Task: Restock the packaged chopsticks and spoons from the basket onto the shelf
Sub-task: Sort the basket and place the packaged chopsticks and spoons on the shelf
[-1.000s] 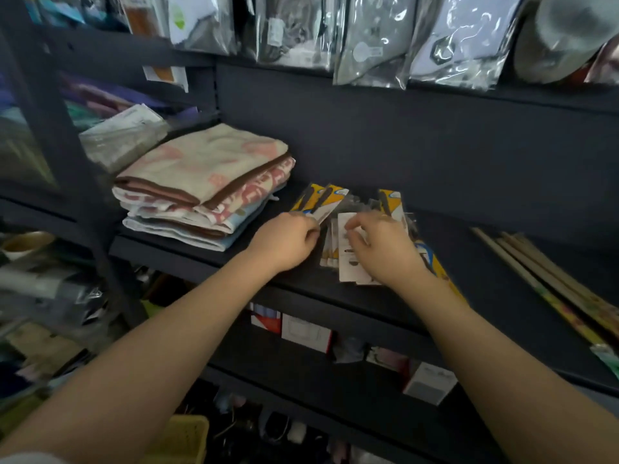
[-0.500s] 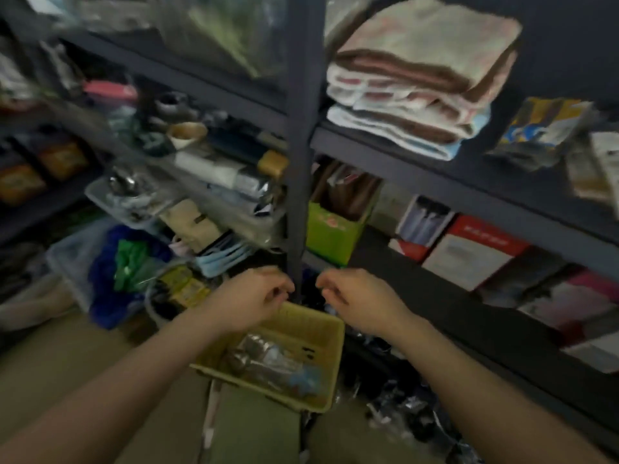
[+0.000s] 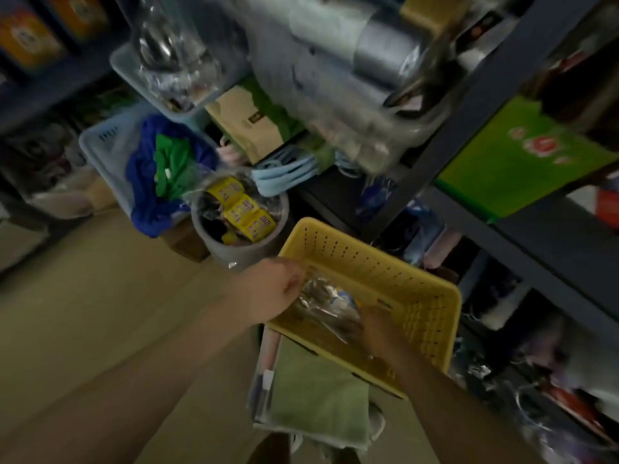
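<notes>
The clear plastic packet [image 3: 326,301] lies in the bottom of the yellow basket [image 3: 425,296], its long axis running from my left hand down toward my right; motion blur hides whether it holds chopsticks or spoons. My left hand [image 3: 273,289] sits at the basket's near-left rim, fingers curled at the packet's upper end, touching the wrapping, though I cannot tell if the grip has truly closed on it. My right hand [image 3: 376,326] is inside the basket at the packet's lower end, fingers pressed against the plastic; whether that grip is clenched or loose is also unclear. The basket rests tilted on a folded green cloth [image 3: 318,396]. Just beyond its far-left corner stands a grey round tub [image 3: 248,249] with yellow labelled packs [image 3: 243,211]. To the right rises the dark shelf [image 3: 469,135], carrying a bright green box [image 3: 522,155].
</notes>
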`<state>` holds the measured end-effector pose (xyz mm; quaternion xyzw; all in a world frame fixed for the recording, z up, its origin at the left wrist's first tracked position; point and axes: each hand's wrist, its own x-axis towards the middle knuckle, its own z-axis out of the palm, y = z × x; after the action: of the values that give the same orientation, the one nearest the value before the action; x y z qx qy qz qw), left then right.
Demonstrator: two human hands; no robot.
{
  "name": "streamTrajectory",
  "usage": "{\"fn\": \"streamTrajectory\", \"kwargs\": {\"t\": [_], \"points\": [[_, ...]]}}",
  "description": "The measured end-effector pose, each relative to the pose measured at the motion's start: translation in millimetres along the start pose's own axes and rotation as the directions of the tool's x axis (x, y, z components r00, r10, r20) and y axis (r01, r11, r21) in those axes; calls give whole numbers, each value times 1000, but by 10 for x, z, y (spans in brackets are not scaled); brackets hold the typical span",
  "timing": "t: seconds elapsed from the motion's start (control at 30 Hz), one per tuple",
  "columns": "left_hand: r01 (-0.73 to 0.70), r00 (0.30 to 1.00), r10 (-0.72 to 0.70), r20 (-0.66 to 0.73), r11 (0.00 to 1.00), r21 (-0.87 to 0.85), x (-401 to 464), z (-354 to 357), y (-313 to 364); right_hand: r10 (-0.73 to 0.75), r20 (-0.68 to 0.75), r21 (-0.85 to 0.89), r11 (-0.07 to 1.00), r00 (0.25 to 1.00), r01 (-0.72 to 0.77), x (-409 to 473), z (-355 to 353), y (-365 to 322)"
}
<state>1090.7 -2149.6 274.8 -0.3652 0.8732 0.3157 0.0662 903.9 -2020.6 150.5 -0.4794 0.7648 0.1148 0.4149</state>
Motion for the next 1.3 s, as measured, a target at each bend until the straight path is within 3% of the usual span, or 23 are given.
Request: {"fn": "streamTrajectory", "kwargs": {"t": [0.23, 0.37, 0.53, 0.7, 0.83, 0.9, 0.97, 1.07, 1.13, 1.2, 1.27, 1.3], "points": [[12, 999, -18, -42, 991, -132, 99, 302, -166, 49, -139, -126, 990, 989, -67, 418, 157, -33], [-7, 999, 4, -36, 994, -107, 127, 351, -177, 61, -156, -82, 994, 986, -74, 472, 210, -102], [8, 999, -7, 51, 1000, -18, 94, 403, -219, -53, -124, -191, 981, 991, 29, 365, 290, -56], [22, 998, -22, 60, 1000, 6, 13, 444, -272, 58, -47, -6, 998, 997, -58, 349, 302, -86], [54, 987, -74, 142, 989, 139, 0, 429, -262, 57, -91, -67, 996, 994, -63, 375, 157, -124], [93, 978, -123, 168, 980, 176, 46, 422, -188, 94, -108, -17, 995, 990, -96, 307, 55, -97], [157, 950, -206, 235, 965, 209, 117, 457, -125, 110, -118, 61, 993, 987, -103, 151, -140, -27], [247, 871, -327, 367, 937, 248, 264, 548, -23, 2, -101, 204, 979, 995, 19, -167, -499, 140], [316, 842, -349, 411, 937, 147, 376, 589, 118, -111, -8, 357, 928, 994, 107, -386, -703, 226], [452, 826, -329, 458, 872, -188, 468, 631, 312, -177, 74, 529, 841, 981, 112, -547, -819, 304], [572, 804, -249, 540, 570, -589, 515, 668, 560, -214, 88, 704, 704, 973, 91, -662, -834, 357], [563, 823, -199, 533, 420, -712, 533, 714, 661, -221, 59, 764, 638, 973, 98, -707, -819, 368]]}}
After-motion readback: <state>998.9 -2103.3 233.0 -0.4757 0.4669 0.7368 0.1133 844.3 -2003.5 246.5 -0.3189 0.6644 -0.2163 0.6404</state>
